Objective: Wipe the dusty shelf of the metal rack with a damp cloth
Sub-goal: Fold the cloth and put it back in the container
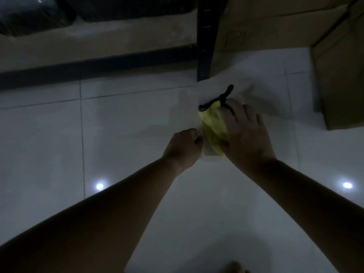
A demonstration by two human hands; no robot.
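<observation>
We find the yellow cloth (213, 131) low over the tiled floor (59, 134), held between both hands just in front of the rack's dark upright post (204, 36). The right hand (246, 134) lies over the cloth with its fingers (234, 113) closed down on it; the left hand (185, 146) has its fingers (197, 137) pinched together at the cloth's near edge, on what appears to be a pale, thin wrapper or bag around it, though the dim light does not let us confirm this. A black cord or tie (216, 99) crosses the far end of the bundle. The shelf (98, 42) sits beyond the hands, pale and dusty-looking, with dark wrapped goods (29, 16) stored on it; cardboard boxes (285, 26) stand to the right. In our judgement the cloth is light, soft and limp: it will fold and bunch under any grip and cannot be damaged by squeezing. If damp, it should cling slightly instead of slipping. We judge it best taken bunched in the palm of one hand, with a flat pad left free beneath the fingers for pressing along the shelf. The wiping itself is not yet begun.
</observation>
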